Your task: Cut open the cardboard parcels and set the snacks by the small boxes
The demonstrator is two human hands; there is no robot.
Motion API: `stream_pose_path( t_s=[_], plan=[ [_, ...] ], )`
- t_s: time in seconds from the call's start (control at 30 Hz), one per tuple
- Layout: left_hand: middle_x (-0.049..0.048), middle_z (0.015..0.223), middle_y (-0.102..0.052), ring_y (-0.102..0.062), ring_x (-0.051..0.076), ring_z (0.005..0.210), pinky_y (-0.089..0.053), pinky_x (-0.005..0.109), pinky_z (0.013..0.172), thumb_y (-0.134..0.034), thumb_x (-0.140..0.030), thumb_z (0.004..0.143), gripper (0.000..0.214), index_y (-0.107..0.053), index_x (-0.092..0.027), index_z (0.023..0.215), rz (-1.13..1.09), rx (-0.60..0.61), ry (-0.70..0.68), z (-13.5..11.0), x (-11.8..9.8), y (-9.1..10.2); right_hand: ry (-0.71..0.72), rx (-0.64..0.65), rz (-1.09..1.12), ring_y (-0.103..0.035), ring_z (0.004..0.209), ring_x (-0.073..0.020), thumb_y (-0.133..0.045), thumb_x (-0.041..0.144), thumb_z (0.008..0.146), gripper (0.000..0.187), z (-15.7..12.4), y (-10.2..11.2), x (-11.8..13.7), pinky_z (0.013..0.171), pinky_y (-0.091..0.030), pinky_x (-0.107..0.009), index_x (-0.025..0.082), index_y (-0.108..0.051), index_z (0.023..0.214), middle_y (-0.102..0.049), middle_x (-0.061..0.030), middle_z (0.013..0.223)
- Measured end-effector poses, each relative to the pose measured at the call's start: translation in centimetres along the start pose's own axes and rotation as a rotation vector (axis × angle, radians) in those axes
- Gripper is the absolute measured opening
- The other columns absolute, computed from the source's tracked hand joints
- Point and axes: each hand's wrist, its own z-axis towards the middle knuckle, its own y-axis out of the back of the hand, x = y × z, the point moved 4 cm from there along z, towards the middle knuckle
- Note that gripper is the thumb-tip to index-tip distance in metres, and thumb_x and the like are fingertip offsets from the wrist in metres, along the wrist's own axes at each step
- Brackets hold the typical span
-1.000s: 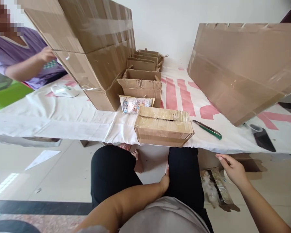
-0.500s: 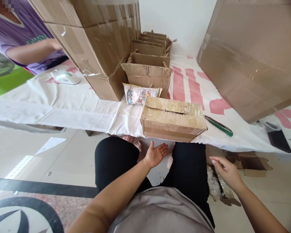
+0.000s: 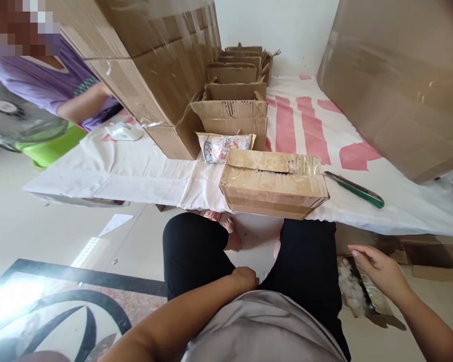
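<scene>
My left hand (image 3: 245,279) rests low over my lap, its fingers curled in and partly hidden from above; nothing shows in it. Out to the right, beside my knee and below the table edge, my right hand (image 3: 381,271) hangs with its fingers stretched out and holds nothing. In front of me a small cardboard box (image 3: 274,193) lies at the table's edge, its taped top flaps worn. A utility knife (image 3: 357,189) with a green handle is just right of that box. Behind the box, to the left, leans a printed plastic packet (image 3: 226,147).
Stacked cartons (image 3: 166,85) rise at the left, beside a row of open boxes (image 3: 234,93). A large carton (image 3: 396,85) stands at the right on the white cloth (image 3: 117,181). A person in purple (image 3: 79,95) sits across at the left. Torn cardboard (image 3: 434,251) lies on the floor.
My left hand has drawn back toward my body, and its spread fingers have curled in. The view has shifted a little left; my right hand keeps about the same pose.
</scene>
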Motion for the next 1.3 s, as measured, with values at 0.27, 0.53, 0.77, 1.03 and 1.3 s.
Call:
stream_pose_path(
  t_s=[0.27,0.53,0.77,1.03,1.3],
  plan=[
    [0.0194,0.113,-0.067,-0.062,0.032,0.107,-0.044,0.047,0.095,-0.054,-0.034,0.089,0.036,-0.062,-0.010,0.114,0.235,0.005,-0.025,-1.7,-2.3,0.8,0.158,-0.008,0.008,-0.071,0.087,-0.0243,-0.048,0.047,0.088,0.032,3.4,-1.3,2.6,0.076,-0.058,-0.037,0.027,-0.071,0.096,-0.075,-0.0033,0.095],
    [0.0153,0.111,-0.068,-0.062,0.031,0.105,-0.045,0.044,0.093,-0.054,-0.034,0.087,0.032,-0.064,-0.015,0.111,0.320,-0.038,-0.118,-2.6,-3.9,2.3,0.035,-0.148,0.014,-0.070,0.091,-0.0239,-0.052,0.049,0.084,0.032,2.7,3.8,2.2,0.054,-0.055,-0.026,0.028,-0.072,0.097,-0.075,-0.0024,0.100],
    [0.0140,0.113,-0.068,-0.063,0.030,0.106,-0.045,0.043,0.095,-0.052,-0.036,0.088,0.035,-0.063,-0.016,0.115,0.256,-0.044,-0.103,-3.4,-2.2,2.6,-0.009,-0.144,0.019,-0.069,0.094,-0.0235,-0.053,0.052,0.083,0.034,3.2,3.5,2.0,0.064,-0.057,-0.027,0.028,-0.072,0.096,-0.075,-0.0017,0.100],
    [0.0134,0.117,-0.067,-0.062,0.029,0.109,-0.045,0.041,0.098,-0.050,-0.033,0.090,0.034,-0.062,-0.017,0.117,0.167,-0.087,-0.092,-3.7,-2.1,2.8,0.289,-0.170,0.108,-0.069,0.088,-0.0196,-0.054,0.042,0.088,0.023,5.3,5.4,7.2,0.084,-0.054,-0.030,0.027,-0.070,0.095,-0.074,-0.0017,0.096],
    [0.0104,0.103,-0.072,-0.065,0.027,0.102,-0.045,0.039,0.097,-0.049,-0.021,0.087,0.025,-0.071,-0.018,0.098,0.119,-0.029,-0.137,-7.3,-1.3,3.6,0.297,-0.187,0.063,-0.069,0.085,-0.0214,-0.055,0.042,0.087,0.020,3.2,5.4,5.7,0.080,-0.055,-0.033,0.033,-0.069,0.098,-0.073,0.0001,0.096]
  ],
)
